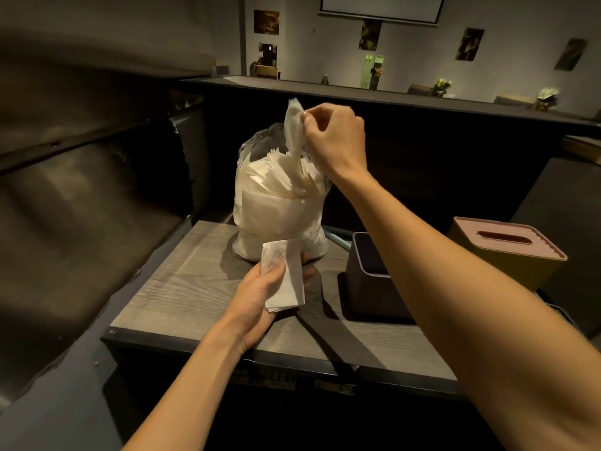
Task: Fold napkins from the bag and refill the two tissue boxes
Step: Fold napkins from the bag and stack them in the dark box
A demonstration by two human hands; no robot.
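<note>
— On the wooden table (182, 281), what's the bag like?
— Clear plastic bag (276, 206), upright, stuffed with white napkins, its mouth open.
— And the hands?
— Right hand (335, 131) above the bag, fingers (309, 120) pinching a limp napkin (294, 125). Left hand (260, 297), just in front of the bag, grips a folded napkin stack (286, 281).
— Boxes?
— Dark open box (367, 265) right of the bag; yellow box (507, 255) with a slotted pink lid beyond it.
</note>
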